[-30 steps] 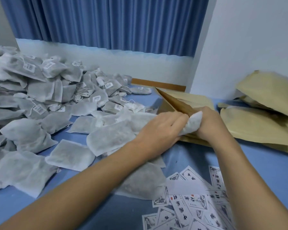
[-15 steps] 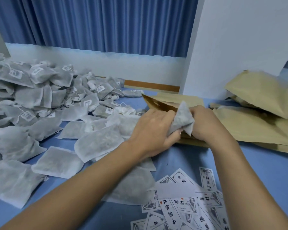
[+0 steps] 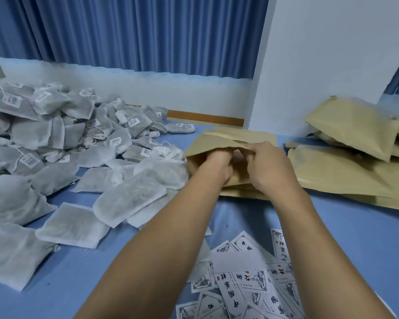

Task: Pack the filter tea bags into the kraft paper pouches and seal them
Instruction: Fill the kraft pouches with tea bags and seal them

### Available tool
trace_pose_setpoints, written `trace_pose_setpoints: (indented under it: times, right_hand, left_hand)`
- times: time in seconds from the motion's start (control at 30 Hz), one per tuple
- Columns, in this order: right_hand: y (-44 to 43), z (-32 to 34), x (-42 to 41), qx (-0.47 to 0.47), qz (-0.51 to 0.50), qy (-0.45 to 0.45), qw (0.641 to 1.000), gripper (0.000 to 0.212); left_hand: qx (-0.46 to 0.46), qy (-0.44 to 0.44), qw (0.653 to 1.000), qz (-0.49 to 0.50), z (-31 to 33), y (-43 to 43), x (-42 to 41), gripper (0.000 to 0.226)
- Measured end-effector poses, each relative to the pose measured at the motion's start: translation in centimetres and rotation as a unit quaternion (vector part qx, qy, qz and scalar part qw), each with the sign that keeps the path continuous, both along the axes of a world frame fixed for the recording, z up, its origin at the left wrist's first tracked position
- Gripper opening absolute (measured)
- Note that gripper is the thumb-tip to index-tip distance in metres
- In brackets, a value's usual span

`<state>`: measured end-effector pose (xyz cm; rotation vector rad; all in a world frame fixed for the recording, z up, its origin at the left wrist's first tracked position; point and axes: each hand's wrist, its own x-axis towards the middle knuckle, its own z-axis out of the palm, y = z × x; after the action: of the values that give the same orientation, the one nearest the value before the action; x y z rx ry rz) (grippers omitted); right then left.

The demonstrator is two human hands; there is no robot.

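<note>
A blue-covered bench (image 3: 343, 226) fills the lower part of the view, with a pleated blue curtain (image 3: 136, 31) hanging behind its far edge and a white wall (image 3: 332, 54) rising at the far right. Along the left side of the bench lies a big loose heap of filter tea bags (image 3: 55, 139), grey-white and flat; many in the far part carry strings and small barcode tags, while those nearer the middle lie singly, overlapping one another. On the right side, kraft paper pouches (image 3: 346, 171) are piled flat, the upper ones puffed and tilted, the heap reaching to the right edge. Between the two heaps, toward the far edge, an open pouch (image 3: 217, 139) lies on other flat pouches, its mouth turned toward the near edge and gaping. Near the near edge, right of centre, a scatter of printed labels (image 3: 247, 279) lies face up, white with black characters and small red seals, partly under the forearms. The right hand (image 3: 270, 166) pinches the upper lip of the open pouch between thumb and fingertips, lifting it so the mouth is wide. The left hand (image 3: 217, 164) is pushed knuckle-deep into that mouth, its fingers hidden by the paper, so whether it grips a tea bag cannot be told.
</note>
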<state>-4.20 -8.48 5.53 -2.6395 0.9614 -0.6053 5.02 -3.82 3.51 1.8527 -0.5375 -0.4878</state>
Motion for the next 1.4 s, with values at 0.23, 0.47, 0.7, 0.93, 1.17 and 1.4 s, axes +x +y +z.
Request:
trace_pose_setpoints:
  times: [0.23,0.47,0.7,0.93,1.17,1.4]
  right_hand:
    - [-0.9,-0.6,-0.2,-0.026,-0.045,0.013,0.999,0.029]
    - [0.0,-0.6,0.4,-0.018,-0.031,0.018,0.999,0.038]
    - [0.4,-1.4,1.1,-0.027,-0.024,0.012,0.999,0.033]
    - [0.3,-1.3,1.2,-0.023,-0.032,0.01,0.999,0.034]
    - [0.2,-0.9,0.6,-0.002,-0.018,0.002,1.0,0.039]
    - [0.7,-0.3,0.5,0.036,0.013,0.007,0.999,0.042]
  left_hand:
    - [0.077,-0.503,0.861,-0.012,-2.9,6.6,-4.3,0.018]
    - [0.302,-0.448,0.827,0.159,-4.8,11.9,-2.5,0.073]
    - [0.272,-0.437,0.838,0.182,-4.7,13.0,-1.9,0.11]
    - [-0.034,-0.362,0.913,0.185,-4.5,14.4,-3.2,0.059]
    - [-0.215,-0.477,0.829,0.197,-5.3,13.2,-4.7,0.031]
    - [-0.106,-0.476,0.872,0.046,-6.6,10.7,-6.5,0.038]
